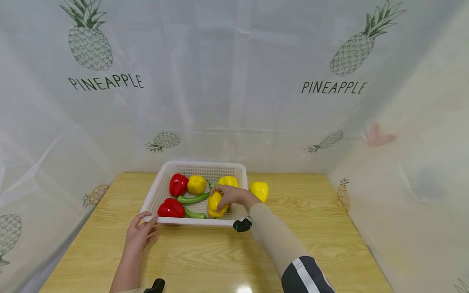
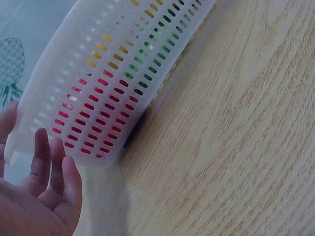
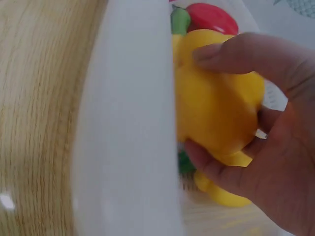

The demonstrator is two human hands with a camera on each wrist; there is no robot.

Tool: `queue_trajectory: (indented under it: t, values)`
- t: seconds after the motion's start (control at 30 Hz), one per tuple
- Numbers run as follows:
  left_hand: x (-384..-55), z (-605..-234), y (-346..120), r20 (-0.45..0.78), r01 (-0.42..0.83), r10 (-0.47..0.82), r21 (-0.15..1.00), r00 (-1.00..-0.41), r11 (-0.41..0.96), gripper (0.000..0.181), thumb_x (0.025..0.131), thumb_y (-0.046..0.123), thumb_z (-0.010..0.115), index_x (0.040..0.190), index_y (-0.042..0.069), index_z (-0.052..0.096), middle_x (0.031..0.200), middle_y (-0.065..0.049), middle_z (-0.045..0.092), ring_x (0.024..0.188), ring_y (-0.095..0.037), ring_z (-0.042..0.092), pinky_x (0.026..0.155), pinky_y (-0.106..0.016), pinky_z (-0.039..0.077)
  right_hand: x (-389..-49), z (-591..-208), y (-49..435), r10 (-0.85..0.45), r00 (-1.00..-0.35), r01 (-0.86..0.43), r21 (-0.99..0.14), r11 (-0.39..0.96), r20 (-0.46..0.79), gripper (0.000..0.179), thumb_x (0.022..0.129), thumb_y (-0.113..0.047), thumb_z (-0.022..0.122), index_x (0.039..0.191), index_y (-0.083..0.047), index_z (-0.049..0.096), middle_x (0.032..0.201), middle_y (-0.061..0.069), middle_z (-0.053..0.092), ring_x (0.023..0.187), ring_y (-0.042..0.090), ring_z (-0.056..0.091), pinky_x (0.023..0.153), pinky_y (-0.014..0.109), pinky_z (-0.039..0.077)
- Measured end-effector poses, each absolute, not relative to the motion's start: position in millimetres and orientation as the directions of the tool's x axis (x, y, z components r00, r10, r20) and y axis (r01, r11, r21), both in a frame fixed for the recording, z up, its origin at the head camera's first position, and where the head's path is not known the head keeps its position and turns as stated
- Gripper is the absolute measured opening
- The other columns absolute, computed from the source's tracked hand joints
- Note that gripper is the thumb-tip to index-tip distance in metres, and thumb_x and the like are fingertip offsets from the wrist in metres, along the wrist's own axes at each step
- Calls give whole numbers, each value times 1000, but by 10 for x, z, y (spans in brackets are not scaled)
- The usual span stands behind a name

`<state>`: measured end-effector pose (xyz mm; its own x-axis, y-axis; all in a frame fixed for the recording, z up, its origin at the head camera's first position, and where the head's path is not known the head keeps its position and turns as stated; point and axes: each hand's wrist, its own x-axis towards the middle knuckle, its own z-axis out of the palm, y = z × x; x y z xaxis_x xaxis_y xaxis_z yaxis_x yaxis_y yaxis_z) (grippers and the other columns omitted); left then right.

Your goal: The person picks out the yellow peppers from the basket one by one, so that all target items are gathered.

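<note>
A white perforated plastic basket (image 1: 196,221) stands on the wooden table with vegetables inside. My right hand (image 1: 234,195) reaches over its front right part and grips a yellow bell pepper (image 3: 216,98), thumb on one side and fingers around the other. My left hand (image 1: 141,232) holds the basket's rim at the front left corner, its other fingers loosely bent beside the perforated wall (image 2: 98,113). Inside lie red bell peppers (image 1: 178,184), more yellow bell peppers (image 1: 196,184) and long green peppers (image 1: 194,198). Part of the gripped pepper is hidden behind the basket's wall in the right wrist view.
Another yellow bell pepper (image 1: 259,190) sits on the wooden table (image 1: 205,260), just outside the basket's right side. A pale sheet (image 1: 234,101) printed with pineapples hangs behind the table and along both sides.
</note>
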<state>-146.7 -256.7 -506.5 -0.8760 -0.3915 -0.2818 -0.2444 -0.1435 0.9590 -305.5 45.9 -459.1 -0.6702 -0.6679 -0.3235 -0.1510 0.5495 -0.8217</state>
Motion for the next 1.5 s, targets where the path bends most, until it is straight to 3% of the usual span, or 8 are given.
queue_trajectory:
  t: [0.27,0.4,0.57,0.8,1.03,1.5]
  values:
    - [-1458,-5040,-2565,-294,-253,-388,955,-874,-152,34,90,32,72,113,21,50,77,13,67,72,-10,65,69,-28,56,-3047,-4542,637,-724,-653,-134,-906,401,-223,61,78,-9,67,136,-22,52,124,2,50,101,21,51,84,36,47]
    - [-1455,-5040,-2569,-294,-259,-384,955,-875,-143,35,90,33,72,114,21,49,77,13,66,72,-9,64,70,-28,56,-3027,-4517,716,-744,-652,-146,-939,312,-146,59,78,-8,65,135,-14,50,124,6,50,99,21,52,83,31,47]
    - [-1463,-5047,-2564,-289,-256,-377,957,-880,-136,37,91,31,71,116,19,48,78,11,67,72,-9,64,69,-27,56,-2995,-4491,789,-707,-700,-94,-969,231,-101,54,80,-2,68,129,-10,49,124,9,50,102,23,51,86,32,47]
    - [-1461,-5049,-2560,-290,-251,-379,956,-879,-151,30,90,31,72,111,23,51,78,11,67,71,-9,65,69,-27,56,-2967,-4478,905,-646,-759,-65,-978,200,-82,58,78,-5,82,126,-13,50,132,8,46,110,27,50,92,37,47]
    - [-1462,-5030,-2567,-292,-248,-376,955,-879,-162,33,90,31,72,113,21,51,79,8,68,72,-11,66,67,-26,56,-2910,-4370,1122,-655,-756,-153,-969,193,-12,75,78,-2,79,143,-10,42,138,10,43,113,28,48,92,38,46]
    - [-1481,-5047,-2568,-300,-261,-377,953,-877,-152,33,90,31,72,113,21,50,77,12,66,75,-11,65,70,-28,57,-2789,-4298,1571,-598,-801,-117,-975,190,-21,75,79,0,75,144,-8,39,133,15,45,109,30,49,88,39,49]
